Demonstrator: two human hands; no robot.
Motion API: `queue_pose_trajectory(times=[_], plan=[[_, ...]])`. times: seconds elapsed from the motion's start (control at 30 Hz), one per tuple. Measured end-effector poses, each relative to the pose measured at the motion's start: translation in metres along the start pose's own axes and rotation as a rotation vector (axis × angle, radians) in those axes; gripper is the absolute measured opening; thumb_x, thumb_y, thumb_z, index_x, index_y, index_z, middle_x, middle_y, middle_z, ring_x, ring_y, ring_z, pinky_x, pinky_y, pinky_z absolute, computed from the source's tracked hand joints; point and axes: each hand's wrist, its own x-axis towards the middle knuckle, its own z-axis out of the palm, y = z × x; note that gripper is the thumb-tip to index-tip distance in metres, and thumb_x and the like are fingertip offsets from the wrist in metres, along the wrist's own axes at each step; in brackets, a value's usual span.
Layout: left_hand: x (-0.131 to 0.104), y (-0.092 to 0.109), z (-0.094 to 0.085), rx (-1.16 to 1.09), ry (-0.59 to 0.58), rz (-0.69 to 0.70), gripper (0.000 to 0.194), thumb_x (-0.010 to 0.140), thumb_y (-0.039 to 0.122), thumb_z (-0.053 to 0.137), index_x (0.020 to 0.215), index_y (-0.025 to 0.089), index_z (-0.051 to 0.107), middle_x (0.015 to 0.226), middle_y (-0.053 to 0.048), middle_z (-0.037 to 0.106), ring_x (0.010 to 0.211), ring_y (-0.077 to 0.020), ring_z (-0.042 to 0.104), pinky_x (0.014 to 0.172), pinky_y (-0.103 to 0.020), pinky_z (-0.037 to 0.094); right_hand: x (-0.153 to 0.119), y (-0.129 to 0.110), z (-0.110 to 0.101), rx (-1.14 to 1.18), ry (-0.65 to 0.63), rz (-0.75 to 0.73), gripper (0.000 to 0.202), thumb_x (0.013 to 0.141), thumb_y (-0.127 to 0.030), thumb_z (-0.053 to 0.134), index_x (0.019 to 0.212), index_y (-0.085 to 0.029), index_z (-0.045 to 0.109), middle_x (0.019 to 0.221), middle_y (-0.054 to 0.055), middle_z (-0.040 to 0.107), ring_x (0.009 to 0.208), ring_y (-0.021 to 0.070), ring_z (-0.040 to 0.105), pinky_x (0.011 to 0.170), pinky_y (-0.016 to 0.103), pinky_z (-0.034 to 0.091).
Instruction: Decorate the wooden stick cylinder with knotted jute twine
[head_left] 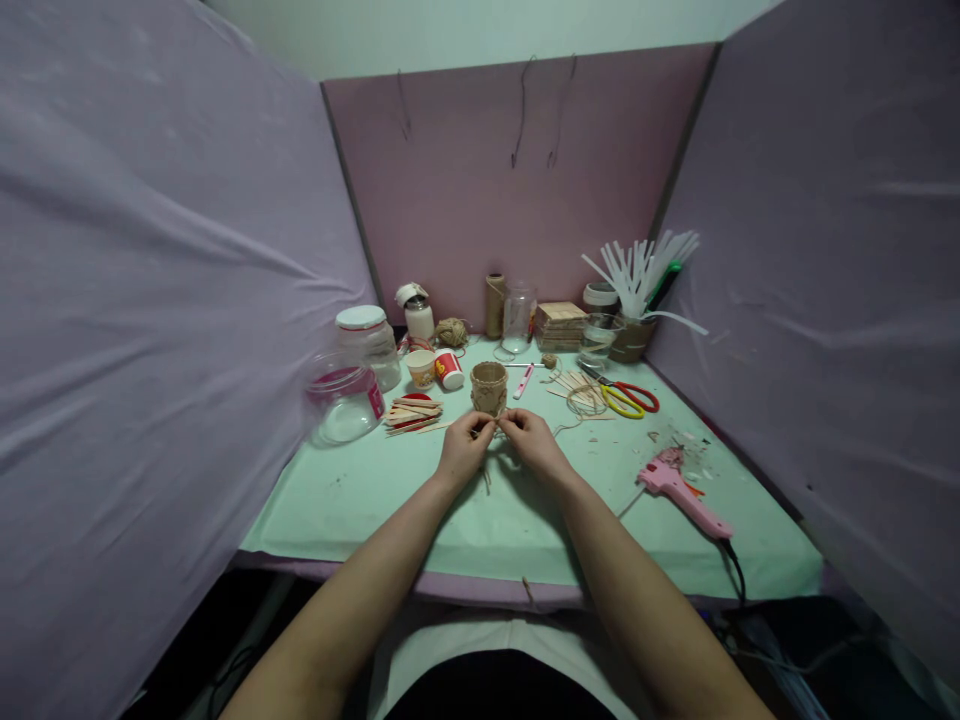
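Left hand (463,450) and right hand (529,440): fingertips nearly meeting, each pinching what looks like thin brown twine (496,420).
Twine step: apparently knotting or twisting; next move likely calls for even, gentle tension.
Tan, cord-textured cylindrical pot (489,388): frame centre, upright, open-topped, ridged rim, just beyond the fingertips.

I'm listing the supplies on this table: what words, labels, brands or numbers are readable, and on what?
No text can be read.
Red-and-white cup: yellow mark, too small to read.
Cream cup: faint print, too blurred.
Pink-labelled jar: pale marking, too small to read.
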Motion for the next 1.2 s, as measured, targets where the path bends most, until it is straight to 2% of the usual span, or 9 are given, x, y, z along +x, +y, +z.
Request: queue_pose_trajectory(times=[0.43,0.6,0.73,0.93,1.07,1.2], plan=[[0.0,0.005,-0.001,-0.053,0.02,-0.078,0.01,0.073,0.023,0.059,0.075,0.015,0.065,0.071,-0.002,0.067,0.067,-0.0132,0.059,0.066,-0.025,0.045,-0.001,-0.003,0.0,-0.156,0.049,-0.071,0.012,0.072,-0.028,0.053,0.07,-0.019,0.061,0.072,0.003,0.065,0.068,0.0169,0.056,0.067,0.03,0.042],[0.002,0.0,0.001,-0.094,0.004,-0.137,0.01,0.071,0.022,0.059,0.074,0.015,0.065,0.069,-0.001,0.064,0.066,-0.0125,0.056,0.065,-0.025,0.044,-0.002,-0.002,0.0,-0.202,0.059,-0.099,0.011,0.073,-0.026,0.053,0.071,-0.019,0.061,0.073,0.003,0.065,0.07,0.0173,0.056,0.068,0.03,0.042],[0.004,-0.004,0.003,-0.24,-0.038,-0.243,0.014,0.07,0.028,0.062,0.074,0.014,0.065,0.068,-0.001,0.062,0.063,-0.011,0.052,0.059,-0.023,0.042,-0.001,0.001,0.001,-0.261,0.068,-0.118,0.01,0.073,-0.025,0.052,0.069,-0.019,0.06,0.071,0.003,0.063,0.07,0.0174,0.055,0.068,0.03,0.041],[0.006,-0.006,0.002,-0.492,-0.145,-0.405,0.026,0.068,0.037,0.069,0.08,0.014,0.065,0.061,0.003,0.055,0.048,-0.005,0.04,0.047,-0.02,0.03,-0.002,0.0,0.001,-0.271,0.1,-0.174,0.012,0.075,-0.028,0.051,0.073,-0.019,0.059,0.075,0.003,0.061,0.072,0.0172,0.054,0.07,0.03,0.041],[0.006,-0.004,0.002,-0.442,-0.09,-0.376,0.027,0.067,0.038,0.07,0.08,0.014,0.066,0.064,0.001,0.059,0.052,-0.0068,0.045,0.051,-0.021,0.034,-0.004,-0.002,0.001,-0.306,0.167,-0.265,0.012,0.076,-0.029,0.052,0.071,-0.019,0.057,0.076,0.004,0.059,0.072,0.017,0.053,0.069,0.029,0.042],[0.007,-0.003,0.001,-0.307,-0.008,-0.281,0.02,0.067,0.032,0.068,0.075,0.014,0.069,0.07,-0.003,0.066,0.064,-0.0125,0.055,0.062,-0.026,0.043,-0.006,-0.003,0.0,-0.346,0.137,-0.296,0.013,0.077,-0.027,0.053,0.068,-0.02,0.059,0.073,0.004,0.06,0.069,0.0163,0.054,0.068,0.029,0.042]])
